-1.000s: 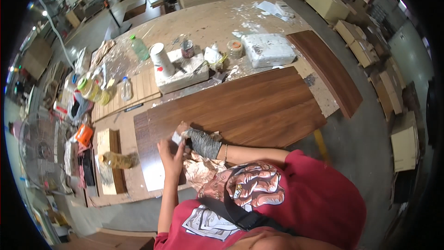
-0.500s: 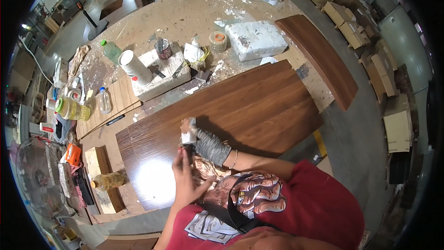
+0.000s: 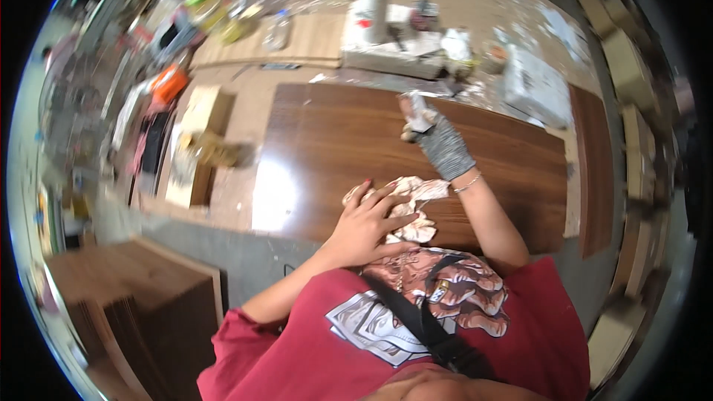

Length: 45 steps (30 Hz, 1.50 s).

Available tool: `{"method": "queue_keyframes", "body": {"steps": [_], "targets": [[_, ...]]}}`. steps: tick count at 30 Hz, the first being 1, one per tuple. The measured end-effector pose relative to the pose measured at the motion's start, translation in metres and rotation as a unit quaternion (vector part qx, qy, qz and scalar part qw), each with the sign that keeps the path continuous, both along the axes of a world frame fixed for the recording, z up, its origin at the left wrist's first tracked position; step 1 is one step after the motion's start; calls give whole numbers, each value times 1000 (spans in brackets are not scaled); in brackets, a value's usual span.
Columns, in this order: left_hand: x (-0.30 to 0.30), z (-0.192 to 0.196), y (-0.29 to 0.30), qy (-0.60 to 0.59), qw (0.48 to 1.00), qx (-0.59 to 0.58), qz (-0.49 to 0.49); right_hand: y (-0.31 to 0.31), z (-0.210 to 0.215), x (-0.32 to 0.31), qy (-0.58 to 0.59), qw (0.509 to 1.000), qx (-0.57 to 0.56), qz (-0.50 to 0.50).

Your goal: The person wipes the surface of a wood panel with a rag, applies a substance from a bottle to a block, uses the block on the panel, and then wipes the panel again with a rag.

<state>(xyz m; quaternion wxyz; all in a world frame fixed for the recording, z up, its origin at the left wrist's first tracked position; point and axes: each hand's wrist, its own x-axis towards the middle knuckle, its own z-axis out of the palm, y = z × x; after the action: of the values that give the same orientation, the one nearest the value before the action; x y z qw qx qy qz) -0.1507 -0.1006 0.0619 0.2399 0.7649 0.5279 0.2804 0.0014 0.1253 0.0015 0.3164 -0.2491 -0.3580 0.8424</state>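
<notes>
A dark brown wood-grain panel [image 3: 342, 134] lies on the worktable in front of me. My left hand [image 3: 365, 224] lies with fingers spread on a crumpled pale cloth [image 3: 416, 229] at the panel's near edge. My right hand [image 3: 441, 142], in a grey knit glove that leaves the fingertips bare, is over the panel's far part. Its fingers are closed around a small whitish piece [image 3: 420, 122]; blur hides what kind it is. Bright light reflects off the panel's left end.
Behind the panel, a white foam block [image 3: 394, 61] bears a white cylinder [image 3: 373, 13] and a dark-stained cup [image 3: 424, 16]. Another foam block [image 3: 536, 89] and a brown board [image 3: 592, 171] are at right. A yellowish bottle [image 3: 212, 150] lies at left. Brown panels [image 3: 134, 275] stand lower left.
My view has swung left and down. My hands have moved apart: the left from beside the right hand onto the cloth, the right toward the panel's far edge with the whitish piece.
</notes>
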Motion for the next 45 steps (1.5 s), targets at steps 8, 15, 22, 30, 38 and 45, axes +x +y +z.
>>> {"method": "queue_keyframes", "body": {"steps": [8,15,22,30,38,45], "targets": [[13,-36,-29,-13,972,28,234,18,-9,-65,-152,966,143,152],[13,-59,-37,-23,962,64,263,75,-33,-142,-347,674,647,87],[10,-69,-43,-24,964,66,258,45,-22,-164,-378,595,700,115],[13,-70,-41,9,961,75,266,-15,1,-144,-362,599,700,140],[25,-80,-37,59,972,49,221,-105,20,-114,-313,613,702,184],[37,-119,-38,-178,946,124,242,-168,29,-98,-278,580,716,272]]}}
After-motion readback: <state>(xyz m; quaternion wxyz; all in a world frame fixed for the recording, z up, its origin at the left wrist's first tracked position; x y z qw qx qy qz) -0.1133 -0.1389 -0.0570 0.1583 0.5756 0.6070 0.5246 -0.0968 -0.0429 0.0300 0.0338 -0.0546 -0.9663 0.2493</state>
